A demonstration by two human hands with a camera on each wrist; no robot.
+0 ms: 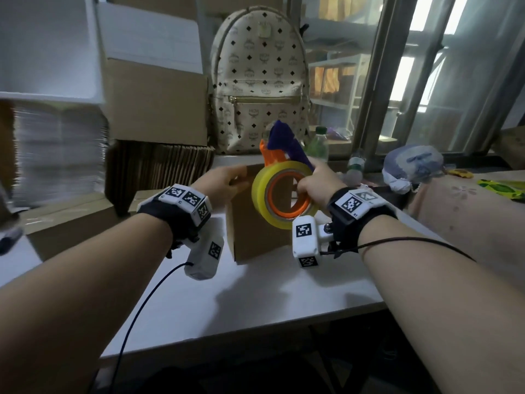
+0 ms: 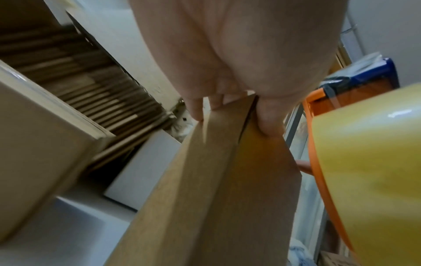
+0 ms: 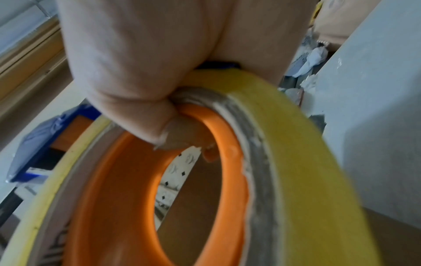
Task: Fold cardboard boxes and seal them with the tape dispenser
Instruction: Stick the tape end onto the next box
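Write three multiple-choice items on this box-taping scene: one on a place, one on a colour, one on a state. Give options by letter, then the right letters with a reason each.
1. Where does the backpack stand?
A. Behind the cardboard box, farther from the person
B. On the floor under the table
C. On top of the box

2. What colour is the inner ring of the tape dispenser?
A. Green
B. Orange
C. Black

3. What is the left hand doing?
A. Hanging idle off the table edge
B. Holding a marker
C. Gripping the top edge of the box

Answers:
1 A: the head view shows it upright beyond the box.
2 B: an orange ring sits inside the yellow tape roll, where the right hand hooks its fingers.
3 C: the left wrist view shows fingers on one side of the cardboard edge and the thumb on the other.
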